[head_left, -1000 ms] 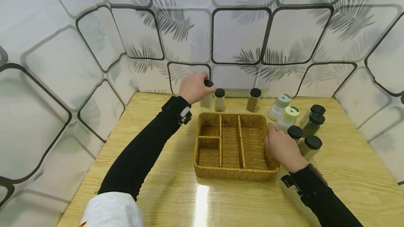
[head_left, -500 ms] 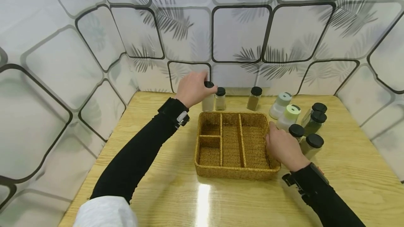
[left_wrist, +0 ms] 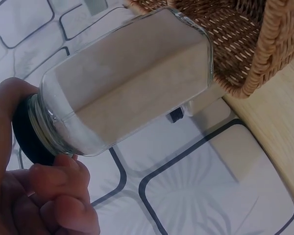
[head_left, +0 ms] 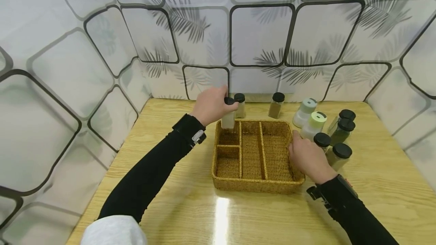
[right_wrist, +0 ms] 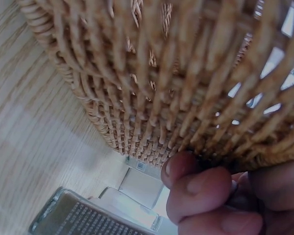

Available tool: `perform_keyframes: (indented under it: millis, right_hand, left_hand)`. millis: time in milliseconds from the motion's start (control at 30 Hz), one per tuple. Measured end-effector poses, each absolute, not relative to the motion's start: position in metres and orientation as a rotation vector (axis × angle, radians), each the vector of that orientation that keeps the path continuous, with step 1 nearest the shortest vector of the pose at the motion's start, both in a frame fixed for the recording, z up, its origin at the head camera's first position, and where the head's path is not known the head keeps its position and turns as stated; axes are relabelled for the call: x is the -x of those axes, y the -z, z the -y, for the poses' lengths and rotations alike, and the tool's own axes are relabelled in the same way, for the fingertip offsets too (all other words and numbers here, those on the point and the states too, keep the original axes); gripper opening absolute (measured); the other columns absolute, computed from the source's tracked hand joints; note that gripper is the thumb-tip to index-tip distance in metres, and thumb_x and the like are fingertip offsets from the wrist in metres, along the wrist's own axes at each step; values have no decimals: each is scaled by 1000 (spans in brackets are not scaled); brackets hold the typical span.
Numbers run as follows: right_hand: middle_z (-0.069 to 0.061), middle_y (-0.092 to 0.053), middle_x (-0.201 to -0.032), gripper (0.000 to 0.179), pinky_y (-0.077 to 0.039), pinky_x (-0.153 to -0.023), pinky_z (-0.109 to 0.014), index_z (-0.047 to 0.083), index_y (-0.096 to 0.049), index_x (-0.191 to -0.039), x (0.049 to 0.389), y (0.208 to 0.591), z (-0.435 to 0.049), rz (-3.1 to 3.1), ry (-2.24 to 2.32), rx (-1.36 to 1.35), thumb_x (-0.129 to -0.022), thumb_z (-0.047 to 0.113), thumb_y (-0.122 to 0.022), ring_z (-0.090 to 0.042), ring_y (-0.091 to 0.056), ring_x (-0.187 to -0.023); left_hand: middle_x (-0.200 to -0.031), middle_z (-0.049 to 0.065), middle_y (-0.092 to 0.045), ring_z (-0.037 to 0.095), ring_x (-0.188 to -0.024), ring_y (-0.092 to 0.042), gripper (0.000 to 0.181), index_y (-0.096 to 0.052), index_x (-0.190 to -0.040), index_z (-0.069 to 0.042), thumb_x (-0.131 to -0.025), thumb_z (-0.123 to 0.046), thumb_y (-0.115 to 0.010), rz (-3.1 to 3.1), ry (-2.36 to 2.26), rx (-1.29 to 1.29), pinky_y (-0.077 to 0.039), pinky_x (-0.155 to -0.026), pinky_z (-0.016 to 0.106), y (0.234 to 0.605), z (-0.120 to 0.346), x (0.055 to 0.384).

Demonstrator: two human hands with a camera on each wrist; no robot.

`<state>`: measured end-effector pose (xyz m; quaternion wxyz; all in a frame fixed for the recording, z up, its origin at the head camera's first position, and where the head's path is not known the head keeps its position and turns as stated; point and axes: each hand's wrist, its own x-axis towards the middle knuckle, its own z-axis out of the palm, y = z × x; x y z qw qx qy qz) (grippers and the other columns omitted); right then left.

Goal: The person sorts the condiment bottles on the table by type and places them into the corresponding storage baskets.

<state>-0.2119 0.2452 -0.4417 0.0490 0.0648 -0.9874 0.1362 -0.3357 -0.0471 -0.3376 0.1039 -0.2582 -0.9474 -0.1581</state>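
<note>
My left hand (head_left: 211,106) pinches a glass spice jar (head_left: 228,121) by its black lid. Pale powder fills most of the jar, as the left wrist view shows up close. Its lower end overlaps the back-left compartment of the woven divided basket (head_left: 257,186). On the basket's right side, my right hand (head_left: 308,158) grips the rim, its thumb side inward. The fingers (right_wrist: 198,191) curl against the outside of the wicker wall in the right wrist view. None of the four-sided sections seen from above has a jar standing in it.
Behind the basket stand a small black-lidded jar (head_left: 240,107) and a brown-filled jar (head_left: 276,106). To its right are a grey-capped bottle (head_left: 304,112), a green-capped bottle (head_left: 314,124) and several black-lidded jars (head_left: 339,154). A patterned cloth (head_left: 262,35) rises behind the table (head_left: 177,199).
My left hand has carried the pale-powder jar from the table behind the basket toward me, over the basket's back-left corner. My right hand keeps its grip on the rim.
</note>
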Motion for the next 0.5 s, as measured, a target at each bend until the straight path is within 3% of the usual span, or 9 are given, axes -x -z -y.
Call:
perform_keyframes:
  millis: [167,500]
  right_hand:
    - [-10,-48,-61,37,-34,-41,-34,-13,-44,-131,213,440,-247,3020,-425,-189,-104,12,-45,-20,-47,-44]
    - [-10,-49,-61,38,-34,-41,-34,-14,-44,-133,214,440,-248,3032,-448,-190,-105,13,-43,-19,-48,-45]
  left_hand:
    - [-67,-2,-49,15,-55,-47,28,-53,-84,-16,-94,-41,-61,2812,465,797,-32,-52,29,344,44,335]
    - [-65,-2,-48,14,-55,-47,33,-51,-78,-16,-95,-42,-62,2818,481,834,-30,-52,27,360,40,331]
